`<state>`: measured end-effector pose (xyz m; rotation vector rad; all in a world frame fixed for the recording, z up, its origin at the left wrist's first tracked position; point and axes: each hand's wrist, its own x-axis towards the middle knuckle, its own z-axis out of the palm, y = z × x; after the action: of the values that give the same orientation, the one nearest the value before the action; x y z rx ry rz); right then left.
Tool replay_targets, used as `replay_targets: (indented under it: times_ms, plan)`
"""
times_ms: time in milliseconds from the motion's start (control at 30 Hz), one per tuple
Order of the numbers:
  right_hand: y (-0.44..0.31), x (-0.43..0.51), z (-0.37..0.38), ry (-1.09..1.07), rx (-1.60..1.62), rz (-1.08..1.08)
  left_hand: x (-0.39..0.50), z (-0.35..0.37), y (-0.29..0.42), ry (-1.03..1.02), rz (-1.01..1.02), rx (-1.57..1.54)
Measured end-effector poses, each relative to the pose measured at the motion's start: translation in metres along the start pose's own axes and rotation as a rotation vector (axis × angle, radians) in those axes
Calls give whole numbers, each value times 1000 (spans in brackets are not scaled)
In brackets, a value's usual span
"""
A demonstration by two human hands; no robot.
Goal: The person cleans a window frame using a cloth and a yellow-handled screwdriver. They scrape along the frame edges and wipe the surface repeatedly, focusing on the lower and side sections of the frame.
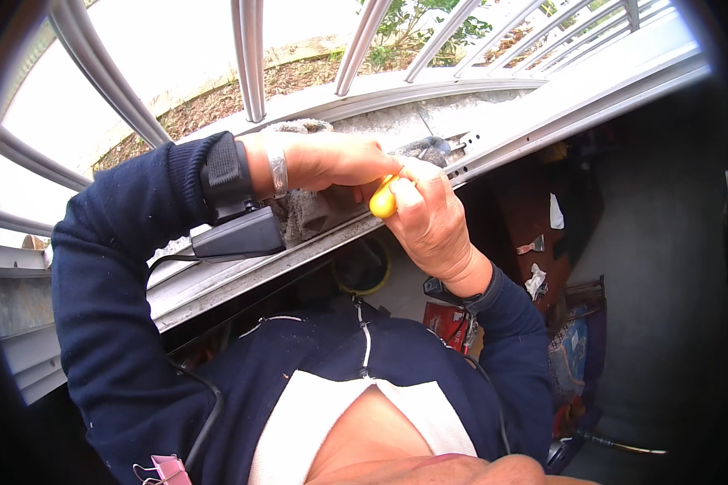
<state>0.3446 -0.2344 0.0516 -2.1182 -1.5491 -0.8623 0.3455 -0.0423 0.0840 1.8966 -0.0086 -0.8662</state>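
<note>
My right hand [431, 221] is closed around a yellow handle [383, 200], whose rounded end points toward me; whatever the handle belongs to is hidden. Touching it from the left, my left hand [340, 160] has its fingertips beside the handle, and whether they grip anything is unclear. Both hands are over a metal window track [340, 239]. A grey cloth [303, 212] lies under my left wrist. Beyond the hands, on the sill, is a dark grey bundled item [424, 150] beside a small metal piece with holes [470, 140].
Metal window bars [249, 60] stand beyond the sill, with soil and a bush outside. Below on the right are a reddish-brown surface with a scraper-like item [531, 245] and crumpled white paper [535, 281], a red box [446, 321] and a bag [573, 351]. Cables run along both my arms.
</note>
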Motion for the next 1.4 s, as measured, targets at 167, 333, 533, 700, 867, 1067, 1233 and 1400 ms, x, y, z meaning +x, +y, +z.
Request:
replay_targets:
  times_ms: [167,333,533,700,867,1067,1233,1400]
  plan:
    - [13,-3,-26,-86,221,89,7,6,0,15,-19,-301]
    - [53,11,-87,316,-372,-57,4,-7,9,77,-26,117]
    - [101,22,-77,395,-381,80,6,1,8,239,247,505]
    - [121,22,-54,437,-360,-42,15,12,1,328,278,645]
    - [140,23,-50,440,-317,-173,37,15,8,340,375,618]
    - [143,22,-46,483,-249,-188,76,22,36,374,505,691]
    - [138,21,-48,482,-296,-149,76,23,40,382,473,708]
    - [140,22,-47,494,-260,-174,78,20,42,281,388,836]
